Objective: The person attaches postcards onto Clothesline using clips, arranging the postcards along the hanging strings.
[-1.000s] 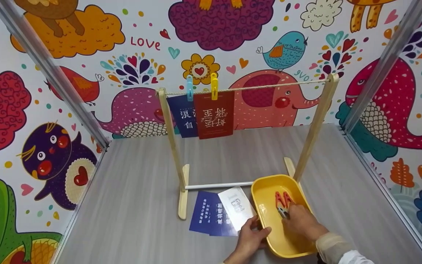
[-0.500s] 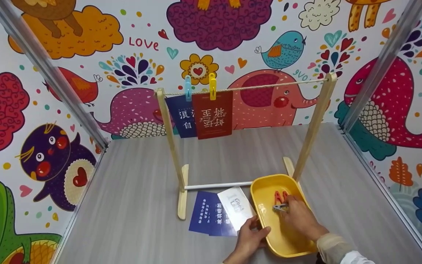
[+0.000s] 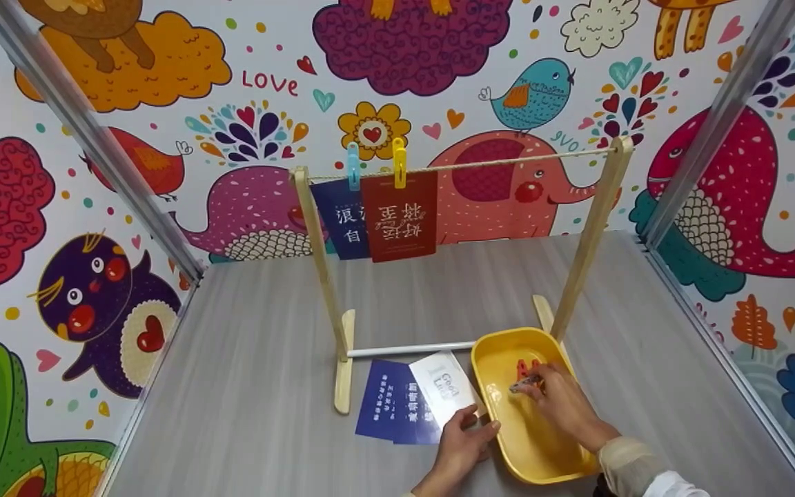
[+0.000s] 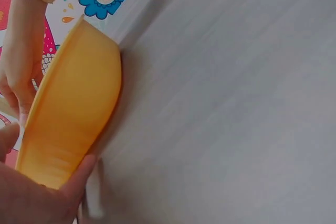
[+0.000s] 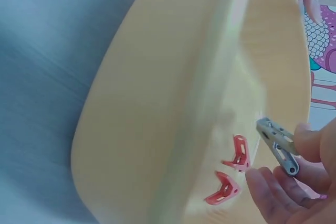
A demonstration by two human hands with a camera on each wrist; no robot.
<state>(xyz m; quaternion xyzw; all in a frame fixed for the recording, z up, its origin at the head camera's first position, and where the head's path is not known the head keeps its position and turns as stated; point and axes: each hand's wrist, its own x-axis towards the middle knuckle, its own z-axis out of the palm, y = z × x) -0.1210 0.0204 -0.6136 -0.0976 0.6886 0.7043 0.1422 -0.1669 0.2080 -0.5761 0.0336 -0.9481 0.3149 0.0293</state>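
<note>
In the head view my right hand (image 3: pixel 563 404) reaches into a yellow tub (image 3: pixel 542 469). It pinches a grey clothespin (image 5: pixel 278 142) between thumb and fingers, above two red clothespins (image 5: pixel 226 188) that lie on the tub's bottom. My left hand (image 3: pixel 459 445) is at the tub's left side, its fingers loosely bent and its thumb beside the rim. The left wrist view has this hand (image 4: pixel 42 198) against the tub's outer wall. Beside it lie a white card (image 3: pixel 442 386) and blue cards (image 3: pixel 390 407), partly overlapping.
A wooden rack (image 3: pixel 587 241) with a rope (image 3: pixel 501 163) stands behind the tub. A light blue clothespin (image 3: pixel 353 167) and a yellow clothespin (image 3: pixel 399 163) hold a blue card (image 3: pixel 342 221) and a red card (image 3: pixel 401 217) on the rope. Patterned walls enclose the table (image 3: pixel 252 359).
My right hand has lifted the grey clothespin off the red ones and turned it, shifting slightly left. My left thumb has slid back from over the tub's rim.
</note>
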